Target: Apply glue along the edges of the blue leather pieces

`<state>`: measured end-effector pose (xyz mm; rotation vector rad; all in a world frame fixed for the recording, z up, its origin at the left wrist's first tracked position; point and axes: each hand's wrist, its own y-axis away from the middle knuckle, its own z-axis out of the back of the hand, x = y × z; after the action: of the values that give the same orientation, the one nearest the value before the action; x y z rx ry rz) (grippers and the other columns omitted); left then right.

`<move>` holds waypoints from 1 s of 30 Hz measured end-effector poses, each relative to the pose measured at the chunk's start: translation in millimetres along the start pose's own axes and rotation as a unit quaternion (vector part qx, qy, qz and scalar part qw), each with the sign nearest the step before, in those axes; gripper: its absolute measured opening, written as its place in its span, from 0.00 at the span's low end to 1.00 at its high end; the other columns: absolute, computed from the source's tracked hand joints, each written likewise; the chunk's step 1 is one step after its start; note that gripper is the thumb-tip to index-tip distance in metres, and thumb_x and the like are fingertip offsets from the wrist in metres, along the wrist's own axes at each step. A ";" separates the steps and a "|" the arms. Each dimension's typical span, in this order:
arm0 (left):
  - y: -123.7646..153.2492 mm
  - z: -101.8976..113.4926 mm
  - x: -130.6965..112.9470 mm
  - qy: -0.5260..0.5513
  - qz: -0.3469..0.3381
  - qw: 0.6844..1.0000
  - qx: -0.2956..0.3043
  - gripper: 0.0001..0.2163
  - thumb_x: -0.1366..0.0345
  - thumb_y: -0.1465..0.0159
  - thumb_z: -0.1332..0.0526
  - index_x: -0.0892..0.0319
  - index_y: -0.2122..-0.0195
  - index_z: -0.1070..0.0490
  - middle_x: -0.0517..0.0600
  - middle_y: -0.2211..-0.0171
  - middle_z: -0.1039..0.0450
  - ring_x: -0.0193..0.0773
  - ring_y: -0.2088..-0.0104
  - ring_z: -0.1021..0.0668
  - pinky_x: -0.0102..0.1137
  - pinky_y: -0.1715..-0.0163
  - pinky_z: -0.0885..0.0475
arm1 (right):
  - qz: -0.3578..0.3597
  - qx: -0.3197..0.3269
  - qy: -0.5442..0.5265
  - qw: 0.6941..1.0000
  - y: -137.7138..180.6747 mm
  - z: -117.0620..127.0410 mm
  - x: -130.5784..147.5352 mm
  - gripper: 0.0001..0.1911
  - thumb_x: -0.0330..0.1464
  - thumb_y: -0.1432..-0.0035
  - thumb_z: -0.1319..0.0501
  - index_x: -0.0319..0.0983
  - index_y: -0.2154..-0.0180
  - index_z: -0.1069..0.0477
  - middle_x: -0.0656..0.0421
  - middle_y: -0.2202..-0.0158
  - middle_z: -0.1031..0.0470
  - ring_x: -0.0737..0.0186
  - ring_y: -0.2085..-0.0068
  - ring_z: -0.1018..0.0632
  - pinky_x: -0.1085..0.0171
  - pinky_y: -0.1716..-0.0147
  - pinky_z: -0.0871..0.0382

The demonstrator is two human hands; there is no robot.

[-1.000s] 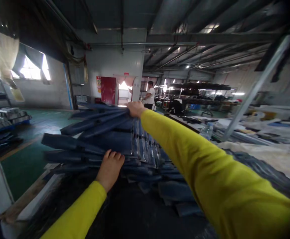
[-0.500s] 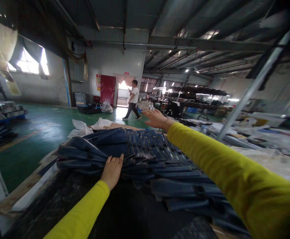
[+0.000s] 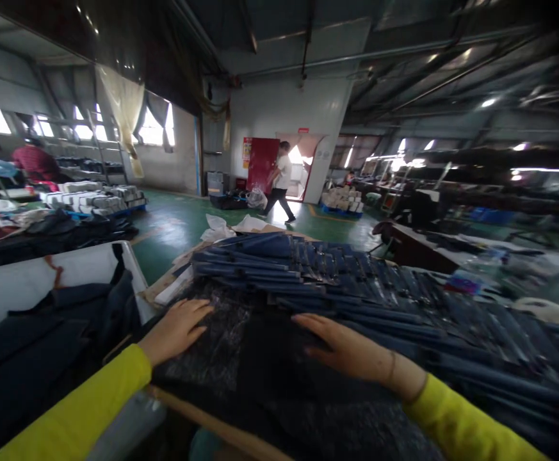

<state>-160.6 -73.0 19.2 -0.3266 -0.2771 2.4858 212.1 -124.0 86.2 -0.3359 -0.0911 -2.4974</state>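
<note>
Fabric pieces [image 3: 375, 291] in flat blue layers

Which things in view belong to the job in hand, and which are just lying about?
Apparently part of the job:
Folded dark-blue fabric pieces, overlapping in rows
Black work surface, under the left hand and right hand

Apparently just lying about:
White bundles on a blue pallet
Clear plastic bag near the red door
Dark cloth at left, role uncertain

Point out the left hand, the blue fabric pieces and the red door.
Left hand [image 3: 175, 330]: head view, back of the hand.
Blue fabric pieces [image 3: 372, 288]: head view, middle of the overlapping row.
Red door [image 3: 262, 161]: head view, middle of its panel.
</note>
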 end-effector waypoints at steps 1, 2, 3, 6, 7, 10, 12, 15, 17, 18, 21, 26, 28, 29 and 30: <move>24.5 4.9 18.3 -0.002 0.040 0.999 -0.010 0.19 0.59 0.38 0.49 0.52 0.46 0.38 0.50 0.44 0.38 0.39 0.44 0.36 0.40 0.42 0.43 | -0.002 0.012 -0.026 1.000 -0.4 -19.2 2.4 0.29 0.39 0.42 0.47 0.40 0.40 0.47 0.54 0.41 0.41 0.59 0.41 0.38 0.60 0.41 0.45; 49.8 9.3 37.3 -0.003 0.083 0.996 -0.021 0.19 0.57 0.39 0.49 0.54 0.47 0.37 0.50 0.45 0.37 0.40 0.45 0.35 0.38 0.43 0.42 | -0.002 0.019 -0.047 0.999 -3.1 -36.8 4.7 0.29 0.40 0.42 0.47 0.39 0.40 0.47 0.54 0.40 0.42 0.59 0.40 0.39 0.60 0.41 0.46; 75.7 12.6 56.3 -0.005 0.128 0.991 -0.034 0.20 0.55 0.39 0.49 0.56 0.48 0.36 0.51 0.46 0.35 0.40 0.46 0.34 0.37 0.43 0.42 | 0.000 0.021 -0.061 0.998 -7.8 -52.6 7.3 0.29 0.40 0.41 0.48 0.39 0.40 0.47 0.53 0.40 0.43 0.59 0.40 0.40 0.60 0.41 0.46; 154.5 11.6 105.5 -0.006 0.272 0.959 -0.074 0.23 0.52 0.40 0.51 0.61 0.50 0.35 0.53 0.48 0.33 0.42 0.47 0.32 0.35 0.44 0.40 | 0.016 0.003 -0.073 0.997 -30.5 -87.2 18.3 0.29 0.42 0.40 0.50 0.38 0.40 0.47 0.52 0.38 0.47 0.58 0.39 0.43 0.58 0.40 0.47; 179.0 7.0 116.9 -0.001 0.317 0.945 -0.077 0.24 0.51 0.41 0.51 0.62 0.50 0.35 0.54 0.49 0.32 0.43 0.47 0.31 0.36 0.44 0.40 | 0.020 -0.007 -0.069 0.997 -39.1 -95.0 22.7 0.29 0.42 0.40 0.50 0.38 0.40 0.47 0.51 0.38 0.47 0.58 0.38 0.44 0.57 0.40 0.48; 235.2 -13.4 131.3 0.052 0.410 0.910 -0.017 0.26 0.50 0.42 0.52 0.64 0.49 0.36 0.56 0.48 0.33 0.44 0.48 0.31 0.37 0.45 0.39 | 0.021 -0.037 -0.046 0.998 -60.4 -112.6 34.2 0.28 0.44 0.39 0.53 0.40 0.41 0.46 0.52 0.38 0.47 0.57 0.38 0.44 0.53 0.41 0.48; 252.2 -24.0 127.0 0.109 0.443 0.889 0.034 0.27 0.48 0.42 0.53 0.64 0.49 0.36 0.55 0.48 0.32 0.44 0.48 0.31 0.36 0.45 0.39 | 0.022 -0.058 -0.020 0.998 -67.5 -122.0 38.5 0.26 0.43 0.38 0.54 0.42 0.42 0.44 0.53 0.39 0.45 0.55 0.38 0.44 0.50 0.41 0.48; 251.1 -26.6 114.2 0.158 0.446 0.878 0.072 0.27 0.47 0.41 0.54 0.62 0.49 0.36 0.54 0.48 0.33 0.44 0.46 0.32 0.37 0.44 0.41 | 0.026 -0.086 0.022 0.996 -68.2 -133.3 39.5 0.24 0.42 0.38 0.54 0.42 0.43 0.41 0.53 0.39 0.44 0.55 0.39 0.43 0.49 0.42 0.47; 243.1 -23.5 109.7 0.171 0.429 0.883 0.090 0.27 0.48 0.41 0.54 0.62 0.48 0.36 0.53 0.47 0.33 0.43 0.46 0.33 0.36 0.44 0.41 | 0.026 -0.094 0.044 0.994 -66.6 -138.1 37.3 0.24 0.42 0.38 0.54 0.41 0.43 0.41 0.53 0.40 0.43 0.55 0.39 0.42 0.49 0.42 0.46; 239.6 -22.4 109.6 0.177 0.422 0.884 0.100 0.27 0.48 0.42 0.53 0.62 0.49 0.36 0.53 0.47 0.33 0.42 0.47 0.32 0.35 0.45 0.41 | 0.027 -0.094 0.053 0.994 -66.1 -139.9 35.8 0.24 0.42 0.38 0.54 0.41 0.43 0.41 0.53 0.40 0.42 0.55 0.39 0.42 0.49 0.43 0.45; 235.3 -24.9 116.2 0.194 0.406 0.885 0.123 0.24 0.51 0.42 0.52 0.61 0.52 0.33 0.51 0.50 0.31 0.40 0.49 0.30 0.31 0.48 0.39 | 0.038 -0.095 0.071 0.992 -67.4 -144.4 30.1 0.25 0.42 0.38 0.54 0.40 0.43 0.41 0.53 0.40 0.42 0.54 0.40 0.41 0.50 0.43 0.43; 237.7 -38.6 132.5 0.195 0.397 0.880 0.176 0.17 0.56 0.44 0.48 0.59 0.61 0.28 0.50 0.60 0.25 0.40 0.59 0.25 0.31 0.57 0.33 | 0.061 -0.128 0.084 0.986 -73.6 -155.6 13.9 0.25 0.44 0.40 0.53 0.41 0.44 0.39 0.53 0.42 0.39 0.51 0.42 0.37 0.48 0.46 0.38; 236.5 -39.5 134.3 0.191 0.400 0.876 0.190 0.13 0.58 0.45 0.46 0.58 0.65 0.27 0.50 0.63 0.24 0.39 0.63 0.24 0.31 0.61 0.32 | 0.081 -0.141 0.078 0.984 -75.4 -162.8 3.1 0.25 0.44 0.40 0.53 0.42 0.45 0.38 0.54 0.42 0.38 0.50 0.43 0.36 0.48 0.48 0.36; 235.1 -38.5 133.8 0.188 0.403 0.875 0.190 0.12 0.58 0.45 0.45 0.58 0.66 0.27 0.50 0.64 0.24 0.38 0.64 0.24 0.31 0.61 0.31 | 0.093 -0.148 0.071 0.982 -76.3 -167.3 -3.1 0.25 0.43 0.41 0.53 0.43 0.44 0.39 0.54 0.42 0.38 0.49 0.43 0.35 0.47 0.48 0.35; 233.4 -36.6 132.5 0.183 0.408 0.876 0.183 0.11 0.59 0.45 0.44 0.58 0.66 0.27 0.50 0.65 0.24 0.37 0.65 0.24 0.32 0.61 0.31 | 0.107 -0.154 0.062 0.980 -77.4 -172.5 -9.3 0.25 0.43 0.41 0.52 0.45 0.43 0.40 0.55 0.42 0.38 0.49 0.44 0.35 0.47 0.49 0.34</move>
<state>-381.1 -174.3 -101.0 -0.8790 0.6136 3.1106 136.5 -80.4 -81.8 -0.2970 0.3677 -2.3086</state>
